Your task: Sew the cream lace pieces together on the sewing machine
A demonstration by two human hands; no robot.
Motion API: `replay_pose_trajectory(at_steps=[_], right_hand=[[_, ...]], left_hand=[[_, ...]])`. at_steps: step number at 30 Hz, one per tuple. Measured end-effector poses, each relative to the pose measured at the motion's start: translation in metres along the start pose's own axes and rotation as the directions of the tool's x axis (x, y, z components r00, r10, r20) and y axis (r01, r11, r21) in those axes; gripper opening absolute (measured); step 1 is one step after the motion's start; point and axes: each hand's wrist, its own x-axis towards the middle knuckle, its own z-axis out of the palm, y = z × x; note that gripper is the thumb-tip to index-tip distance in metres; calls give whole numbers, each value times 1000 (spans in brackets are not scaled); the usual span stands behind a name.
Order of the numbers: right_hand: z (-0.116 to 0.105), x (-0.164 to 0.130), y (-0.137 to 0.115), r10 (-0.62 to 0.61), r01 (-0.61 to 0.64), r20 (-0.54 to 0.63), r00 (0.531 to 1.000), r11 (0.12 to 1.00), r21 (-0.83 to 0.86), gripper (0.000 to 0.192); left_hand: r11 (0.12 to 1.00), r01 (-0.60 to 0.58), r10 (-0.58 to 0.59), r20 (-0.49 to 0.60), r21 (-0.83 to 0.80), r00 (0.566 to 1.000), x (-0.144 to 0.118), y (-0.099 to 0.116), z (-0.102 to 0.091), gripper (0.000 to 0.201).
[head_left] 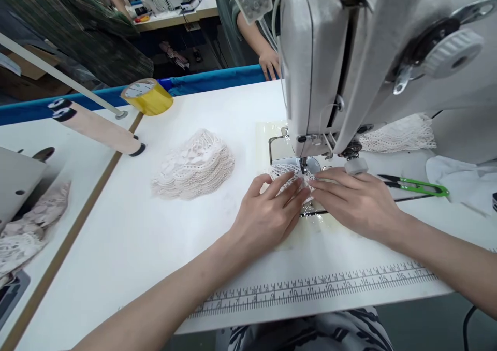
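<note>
you have two hands at one sewing machine (314, 56), both on a single lace piece (285, 171) lying beneath its one presser foot (303, 164). your left hand (269, 211) has its fingers slightly spread, their tips pressed down on the lace's left and near side. your right hand (355, 201) lies flatter, its fingers long and fairly narrow together, tips at the lace's right edge; neither hand is clenched.

two lots of lace lie apart from that piece: one layered lace stack (194, 167) on the white table (155, 247) to your left, its exact count too fine to tell, and one lace pile (404, 133) behind your right hand, under the machine's arm. just beyond that hand you have one pair of green-handled thread snips (423, 186), and near them one white cloth (458, 177).

one roll of yellow tape (155, 100) sits near the far edge, close to what look like two pale pink tubes (101, 128) with black ends. one printed ruler (295, 293) runs along your near edge. across from you are two co-workers, one in a plaid garment (70, 25), the other resting one hand (269, 62) at the table's far edge.
</note>
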Motion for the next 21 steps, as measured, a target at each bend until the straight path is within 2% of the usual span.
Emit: replay_pose_trajectory(at_steps=[12,21], right_hand=[[5,1,0,8,-8,-28,1000,1000,-15,17],[6,5,3,24,-25,-31,999,999,-37,24]], left_hand=[[998,41,-42,-30,-38,999,2,-4,3,22],[997,63,-64,-25,-48,998,6,-9,5,24]])
